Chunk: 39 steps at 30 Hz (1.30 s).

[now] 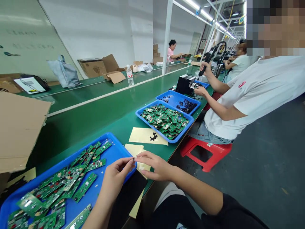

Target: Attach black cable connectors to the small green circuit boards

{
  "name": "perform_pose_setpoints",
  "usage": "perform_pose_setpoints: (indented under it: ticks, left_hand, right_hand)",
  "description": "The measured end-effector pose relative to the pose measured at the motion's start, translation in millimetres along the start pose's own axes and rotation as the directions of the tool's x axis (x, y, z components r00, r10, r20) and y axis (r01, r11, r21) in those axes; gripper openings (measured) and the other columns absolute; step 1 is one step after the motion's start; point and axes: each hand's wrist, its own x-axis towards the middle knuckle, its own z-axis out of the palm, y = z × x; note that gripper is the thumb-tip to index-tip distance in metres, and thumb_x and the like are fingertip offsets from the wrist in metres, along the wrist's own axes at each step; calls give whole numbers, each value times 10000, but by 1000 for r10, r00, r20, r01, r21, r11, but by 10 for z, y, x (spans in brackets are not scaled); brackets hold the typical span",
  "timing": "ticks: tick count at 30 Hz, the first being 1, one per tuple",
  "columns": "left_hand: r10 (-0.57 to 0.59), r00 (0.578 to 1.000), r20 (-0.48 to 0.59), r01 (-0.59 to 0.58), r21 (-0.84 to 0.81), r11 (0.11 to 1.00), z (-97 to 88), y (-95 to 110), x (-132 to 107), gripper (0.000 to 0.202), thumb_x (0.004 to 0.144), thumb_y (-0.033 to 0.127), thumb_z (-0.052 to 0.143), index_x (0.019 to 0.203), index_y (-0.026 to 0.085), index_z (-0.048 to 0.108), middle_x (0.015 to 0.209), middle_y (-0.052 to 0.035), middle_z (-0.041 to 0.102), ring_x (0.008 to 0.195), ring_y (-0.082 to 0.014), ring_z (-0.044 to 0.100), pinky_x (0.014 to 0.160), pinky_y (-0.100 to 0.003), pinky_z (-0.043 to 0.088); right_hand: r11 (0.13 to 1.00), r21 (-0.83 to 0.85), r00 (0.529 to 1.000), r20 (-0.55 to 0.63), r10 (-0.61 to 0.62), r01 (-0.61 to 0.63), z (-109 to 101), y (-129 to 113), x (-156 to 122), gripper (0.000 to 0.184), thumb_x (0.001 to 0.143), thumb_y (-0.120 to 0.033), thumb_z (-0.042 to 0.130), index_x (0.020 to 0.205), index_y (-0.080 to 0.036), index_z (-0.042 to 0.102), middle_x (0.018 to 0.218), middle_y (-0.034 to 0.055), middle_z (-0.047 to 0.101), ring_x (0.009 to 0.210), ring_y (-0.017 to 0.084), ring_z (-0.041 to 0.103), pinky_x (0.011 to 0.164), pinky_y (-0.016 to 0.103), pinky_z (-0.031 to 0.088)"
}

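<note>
My left hand and my right hand meet at their fingertips over the corner of a blue tray. Both pinch one tiny dark part, too small to name. The tray holds several green circuit boards. Under my hands lie yellowish backing sheets and a black sheet. Another yellowish sheet with a small black piece lies further along the green table.
A co-worker in a white shirt sits on a red stool to the right, working at a black device. Two more blue trays hold boards and dark parts. Cardboard stands at my left. Boxes, a bottle and a bag stand behind.
</note>
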Motion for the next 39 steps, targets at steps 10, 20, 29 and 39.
perform_pose_setpoints:
  ticks: [10,20,29,39]
  left_hand:
    - [174,984,48,-180,311,933,2,10,102,263,693,415,581,685,162,653,641,-27,684,591,-179,609,572,-269,475]
    - [216,965,148,-245,213,946,74,105,194,214,716,380,568,689,170,598,619,-7,615,595,-157,575,582,-261,457]
    - [196,967,162,-227,196,954,258,101,312,199,725,359,547,665,169,567,593,9,576,573,-132,521,560,-245,405]
    - [209,965,157,-236,184,954,322,132,291,144,709,303,531,669,168,561,613,5,581,576,-122,512,569,-240,396]
  right_hand:
    - [993,-119,1000,27,14,-11,-44,7,-27,485,846,-263,515,1311,-162,428,1210,153,523,1161,219,504,974,374,442]
    - [968,-240,996,-59,62,-74,-125,12,-80,423,870,-224,479,1292,-199,478,1157,127,555,1058,217,549,882,377,490]
    - [934,-266,962,-194,190,-238,-144,84,-166,383,865,-217,488,1241,-268,542,1076,83,592,1004,219,566,876,415,480]
    - [935,-235,950,-226,215,-267,-185,-7,-162,400,884,-191,445,1265,-292,511,1041,71,613,996,215,576,970,484,392]
